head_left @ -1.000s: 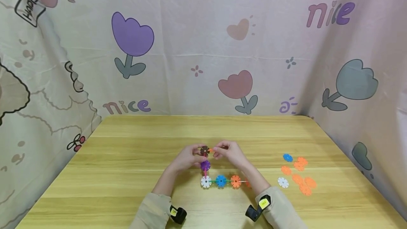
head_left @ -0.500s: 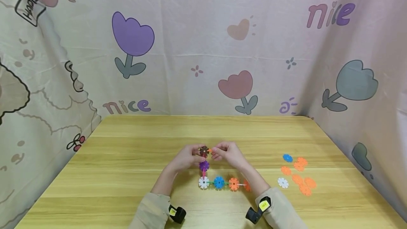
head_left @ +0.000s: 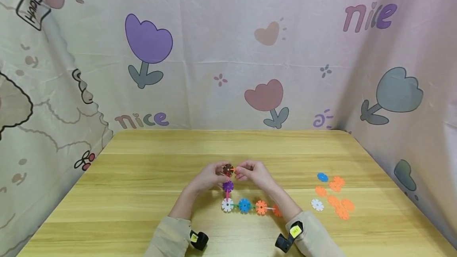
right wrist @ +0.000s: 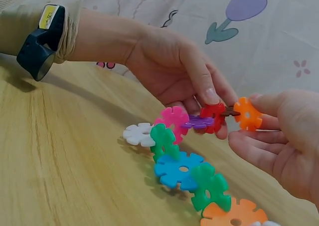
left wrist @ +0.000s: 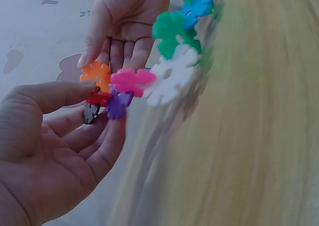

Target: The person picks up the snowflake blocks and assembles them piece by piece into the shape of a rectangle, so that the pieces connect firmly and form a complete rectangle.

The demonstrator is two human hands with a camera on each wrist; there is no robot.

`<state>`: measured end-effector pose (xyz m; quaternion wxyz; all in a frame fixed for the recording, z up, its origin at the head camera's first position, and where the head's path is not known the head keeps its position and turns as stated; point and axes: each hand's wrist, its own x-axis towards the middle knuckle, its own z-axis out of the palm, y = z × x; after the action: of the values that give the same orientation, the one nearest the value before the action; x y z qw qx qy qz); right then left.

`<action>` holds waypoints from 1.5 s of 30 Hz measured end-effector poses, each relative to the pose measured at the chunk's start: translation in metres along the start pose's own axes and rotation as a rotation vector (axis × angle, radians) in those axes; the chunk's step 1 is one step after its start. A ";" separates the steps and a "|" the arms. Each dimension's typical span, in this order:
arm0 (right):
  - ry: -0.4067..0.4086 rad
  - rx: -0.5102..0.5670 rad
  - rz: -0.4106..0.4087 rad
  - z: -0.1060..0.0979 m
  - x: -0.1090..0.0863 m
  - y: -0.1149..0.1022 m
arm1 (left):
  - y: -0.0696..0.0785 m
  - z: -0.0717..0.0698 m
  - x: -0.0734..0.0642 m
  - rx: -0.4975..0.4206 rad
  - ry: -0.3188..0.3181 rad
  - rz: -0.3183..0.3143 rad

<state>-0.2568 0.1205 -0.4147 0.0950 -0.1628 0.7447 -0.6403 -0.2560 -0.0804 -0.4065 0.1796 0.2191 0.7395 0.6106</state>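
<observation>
An L-shaped chain of notched plastic snowflake discs is between the hands. My left hand grips its upper end, thumb on the red disc and fingers behind the brown disc. Between thumb and fingers, my right hand pinches an orange disc, edge-on in the head view and meeting the brown one's notched rim. Below follow a purple disc, a pink disc and a white corner disc. Rightward run green discs, a blue disc and an orange disc.
Loose discs lie on the wooden table at right: a blue loose disc, a white loose disc and several orange loose discs, some overlapping. A printed curtain hangs behind and along both sides.
The chain's lower row has shifted slightly left, showing more of its far orange disc beside the right forearm. The right hand has edged left with its orange disc. Both hands keep their grip.
</observation>
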 end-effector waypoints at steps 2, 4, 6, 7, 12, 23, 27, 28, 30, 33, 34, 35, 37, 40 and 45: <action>0.001 0.015 0.008 0.000 0.000 0.001 | -0.001 0.001 0.001 0.026 0.007 0.021; -0.002 0.018 0.006 0.000 0.000 0.002 | -0.002 0.003 0.002 0.049 0.034 0.034; -0.007 0.007 0.006 0.001 -0.001 0.002 | -0.003 0.005 0.004 0.053 0.065 0.031; -0.010 0.000 0.009 0.001 -0.001 0.002 | -0.003 0.006 0.004 0.049 0.077 0.026; -0.012 -0.066 0.026 -0.001 -0.001 0.002 | -0.002 0.009 0.004 0.002 0.100 -0.003; -0.047 -0.079 0.038 0.003 -0.014 -0.027 | -0.003 0.011 0.004 -0.040 0.073 -0.017; -0.063 -0.061 0.041 0.000 -0.016 -0.029 | -0.002 0.011 0.004 -0.060 0.071 -0.021; -0.065 -0.062 0.040 -0.002 -0.017 -0.028 | -0.002 0.011 0.005 -0.064 0.069 -0.020; -0.062 -0.068 0.042 -0.005 -0.018 -0.028 | -0.002 0.011 0.005 -0.072 0.066 -0.018; -0.052 -0.076 0.043 -0.011 -0.021 -0.025 | -0.003 0.011 0.005 -0.085 0.067 -0.012; -0.050 -0.080 0.044 -0.014 -0.022 -0.023 | -0.003 0.011 0.005 -0.086 0.070 -0.009; -0.045 -0.079 0.047 -0.017 -0.022 -0.020 | -0.003 0.011 0.005 -0.086 0.072 -0.007; -0.033 -0.075 0.048 -0.023 -0.023 -0.012 | -0.003 0.010 0.005 -0.088 0.081 -0.006; -0.005 -0.069 0.045 -0.035 -0.027 0.001 | -0.003 0.009 0.004 -0.080 0.089 -0.006; 0.063 -0.084 0.042 -0.053 -0.044 0.007 | 0.000 0.008 0.002 -0.089 0.086 -0.014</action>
<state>-0.2353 0.1861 -0.4162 0.0778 -0.1308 0.7767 -0.6112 -0.2533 -0.0723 -0.4082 0.1614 0.1790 0.7202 0.6506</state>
